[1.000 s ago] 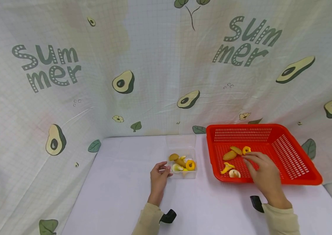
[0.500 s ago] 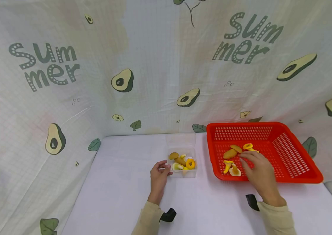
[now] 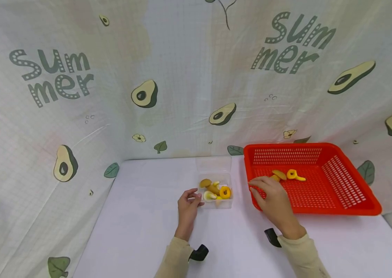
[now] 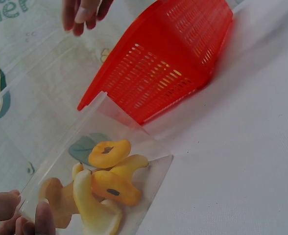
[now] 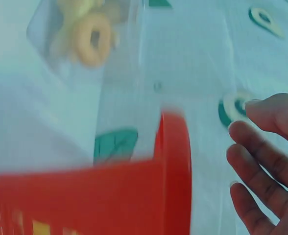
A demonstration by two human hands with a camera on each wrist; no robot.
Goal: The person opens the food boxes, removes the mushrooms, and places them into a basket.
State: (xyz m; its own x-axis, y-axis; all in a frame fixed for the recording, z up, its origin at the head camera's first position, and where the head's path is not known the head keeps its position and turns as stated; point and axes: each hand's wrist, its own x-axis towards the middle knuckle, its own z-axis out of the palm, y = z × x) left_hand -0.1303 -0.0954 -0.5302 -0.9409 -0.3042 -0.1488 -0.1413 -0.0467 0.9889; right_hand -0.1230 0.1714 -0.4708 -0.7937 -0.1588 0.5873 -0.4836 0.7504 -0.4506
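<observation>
Right grip (image 3: 273, 200) is loosely parted, nothing showing in it, at the left end of the red basket (image 3: 335, 210); left grip (image 3: 188, 208) appears to pinch the clear box (image 3: 217, 205) on the bench (image 3: 140, 216). Mushrooms lie in both—a yellow mushroom (image 3: 299, 178) sits in the basket. A light pinch, lifted above the rim, should work best. "Summer" (image 3: 283, 58) reads twice on the backdrop (image 3: 182, 50)—no brand legible.

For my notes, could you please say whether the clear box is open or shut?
The clear box is open; its lid extends back behind it.
</observation>
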